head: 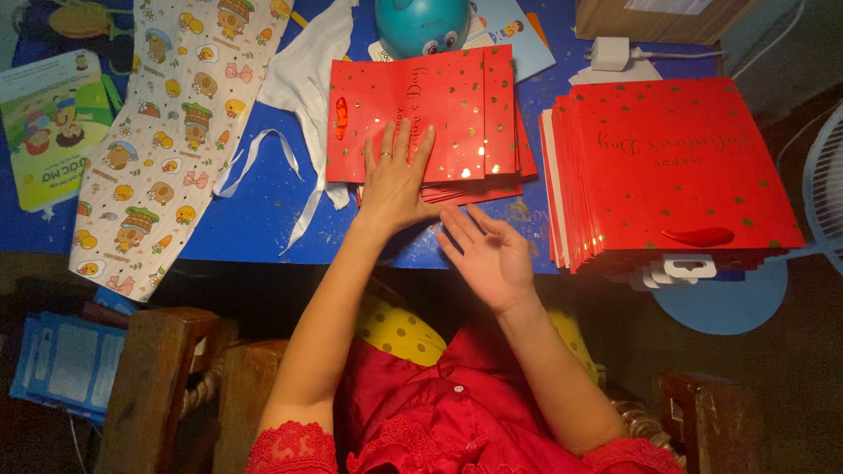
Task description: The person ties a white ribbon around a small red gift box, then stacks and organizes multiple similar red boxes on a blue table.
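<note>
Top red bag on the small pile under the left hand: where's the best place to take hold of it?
Probably its right edge. The top red bag lies flat with the left hand pressing its near side, and its folded right edge overhangs the small pile beneath. The right hand hovers open and empty just near of the pile, so it could come in from the right and pinch that edge.

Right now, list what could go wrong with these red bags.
The tall stack of red paper bags overhangs the blue table edge and could slide off. The left hand presses only the small pile, whose lower bags are fanned out; the open right hand might knock them askew.
</note>
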`<action>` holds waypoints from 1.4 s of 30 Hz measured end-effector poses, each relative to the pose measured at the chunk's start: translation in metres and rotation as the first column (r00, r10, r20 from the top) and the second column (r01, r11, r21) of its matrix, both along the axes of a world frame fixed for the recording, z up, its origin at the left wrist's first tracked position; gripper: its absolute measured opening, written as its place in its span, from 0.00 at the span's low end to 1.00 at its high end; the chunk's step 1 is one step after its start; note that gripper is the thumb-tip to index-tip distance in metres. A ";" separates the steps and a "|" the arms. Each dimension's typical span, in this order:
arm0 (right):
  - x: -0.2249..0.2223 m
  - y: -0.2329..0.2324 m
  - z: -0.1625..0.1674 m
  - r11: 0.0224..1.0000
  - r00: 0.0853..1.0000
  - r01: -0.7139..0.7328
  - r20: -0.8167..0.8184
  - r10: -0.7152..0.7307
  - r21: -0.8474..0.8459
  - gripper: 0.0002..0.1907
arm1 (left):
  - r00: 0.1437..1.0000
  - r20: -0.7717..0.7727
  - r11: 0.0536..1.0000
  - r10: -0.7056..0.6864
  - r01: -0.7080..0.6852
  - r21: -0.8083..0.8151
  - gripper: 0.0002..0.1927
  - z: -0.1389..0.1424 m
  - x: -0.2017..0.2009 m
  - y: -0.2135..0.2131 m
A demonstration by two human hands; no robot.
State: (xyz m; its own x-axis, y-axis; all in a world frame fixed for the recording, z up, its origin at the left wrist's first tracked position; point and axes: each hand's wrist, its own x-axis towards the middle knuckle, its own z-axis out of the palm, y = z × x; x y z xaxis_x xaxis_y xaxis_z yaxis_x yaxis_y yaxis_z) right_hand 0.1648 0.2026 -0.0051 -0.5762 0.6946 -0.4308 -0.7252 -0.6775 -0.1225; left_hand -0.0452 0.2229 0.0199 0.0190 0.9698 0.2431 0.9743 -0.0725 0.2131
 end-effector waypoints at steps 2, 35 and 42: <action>-0.003 0.005 -0.003 1.000 0.999 -0.026 -0.042 0.026 -0.013 0.23 | 1.000 0.013 1.000 -0.004 0.004 -0.021 0.71 0.003 -0.001 0.000; -0.014 0.027 0.007 0.314 0.345 -0.343 0.430 -0.834 0.885 0.53 | 0.983 -0.182 0.991 -0.007 0.031 0.130 0.11 0.172 -0.030 -0.029; -0.023 0.012 0.024 0.451 0.599 -0.256 0.506 -0.620 0.855 0.52 | 0.991 -0.113 0.989 -0.071 0.085 0.124 0.20 0.149 -0.018 -0.030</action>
State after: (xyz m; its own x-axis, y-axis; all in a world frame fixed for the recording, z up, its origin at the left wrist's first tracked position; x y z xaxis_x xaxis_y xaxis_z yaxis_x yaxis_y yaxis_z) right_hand 0.1417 0.2151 0.0187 -0.1960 0.9471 0.2542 -0.1679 0.2230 -0.9602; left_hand -0.0632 0.1925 0.1692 0.1257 0.9251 0.3582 0.9814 -0.1687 0.0913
